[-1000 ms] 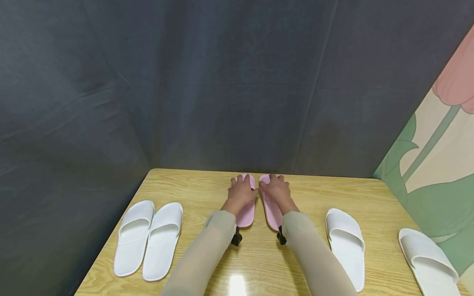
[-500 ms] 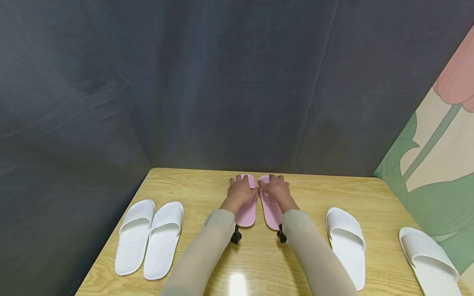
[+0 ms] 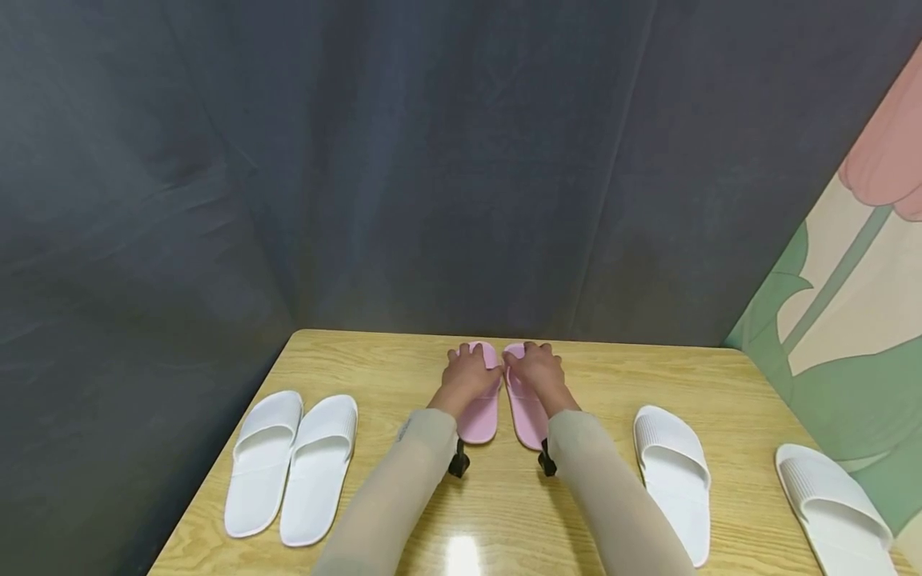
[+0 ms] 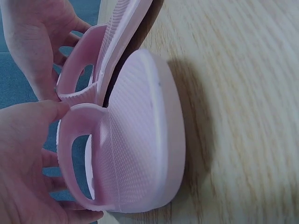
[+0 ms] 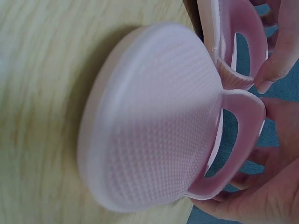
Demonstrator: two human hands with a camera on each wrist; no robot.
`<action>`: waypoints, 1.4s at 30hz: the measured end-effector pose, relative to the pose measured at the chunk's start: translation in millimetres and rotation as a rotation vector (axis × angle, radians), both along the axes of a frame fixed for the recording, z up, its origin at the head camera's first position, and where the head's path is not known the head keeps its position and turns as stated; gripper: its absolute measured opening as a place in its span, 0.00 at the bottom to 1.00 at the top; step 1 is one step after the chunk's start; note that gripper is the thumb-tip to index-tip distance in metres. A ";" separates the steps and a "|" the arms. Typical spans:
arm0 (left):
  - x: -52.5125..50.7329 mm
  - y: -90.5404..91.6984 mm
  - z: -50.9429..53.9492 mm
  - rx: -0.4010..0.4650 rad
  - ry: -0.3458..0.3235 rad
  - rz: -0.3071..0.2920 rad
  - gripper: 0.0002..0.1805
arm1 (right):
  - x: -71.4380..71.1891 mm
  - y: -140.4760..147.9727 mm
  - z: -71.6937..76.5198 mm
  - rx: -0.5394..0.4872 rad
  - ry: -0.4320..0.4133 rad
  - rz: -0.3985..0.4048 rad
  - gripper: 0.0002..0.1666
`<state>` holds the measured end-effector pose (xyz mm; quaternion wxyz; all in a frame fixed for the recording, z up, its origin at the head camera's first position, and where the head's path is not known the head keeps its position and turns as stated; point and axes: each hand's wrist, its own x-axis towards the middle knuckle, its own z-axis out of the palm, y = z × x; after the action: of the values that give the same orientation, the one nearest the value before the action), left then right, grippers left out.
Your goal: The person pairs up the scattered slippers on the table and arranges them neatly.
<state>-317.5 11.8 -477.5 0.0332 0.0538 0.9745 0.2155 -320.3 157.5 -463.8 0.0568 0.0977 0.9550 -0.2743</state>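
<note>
A pair of pink slippers lies side by side near the table's far edge, toes pointing away. My left hand is over the strap of the left pink slipper, thumb at the inner side and fingers spread across to the outer side. In the same way, my right hand grips the right pink slipper across its strap. Both thumbs come close together between the slippers. The wrist views show the heels near the wooden surface; the toe ends are partly hidden behind the straps and hands.
Two white slippers stand together at the table's left. At the right are two more white slippers, set apart, the outer one cut off by the frame. A dark curtain hangs behind the wooden table.
Both hands stay on the pink slippers. The left slipper has shifted very slightly right, so the gap between the pair looks a little narrower.
</note>
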 end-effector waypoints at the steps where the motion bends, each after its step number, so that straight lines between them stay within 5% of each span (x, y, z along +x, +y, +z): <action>1: 0.0 -0.2 -1.1 0.004 -0.001 0.002 0.41 | 0.6 -0.5 -0.2 -0.003 -0.001 -0.002 0.44; 32: 2.3 -23.4 12.4 -0.101 0.124 -0.064 0.40 | 2.0 4.0 15.4 0.047 0.004 0.040 0.41; 42: 12.2 -27.7 20.0 -0.099 0.133 -0.091 0.39 | 8.7 6.7 24.9 0.103 0.034 0.079 0.42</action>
<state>-305.3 -16.0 -457.5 -0.0192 0.1104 0.9806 0.1611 -311.5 164.2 -438.9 0.0465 0.0579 0.9718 -0.2240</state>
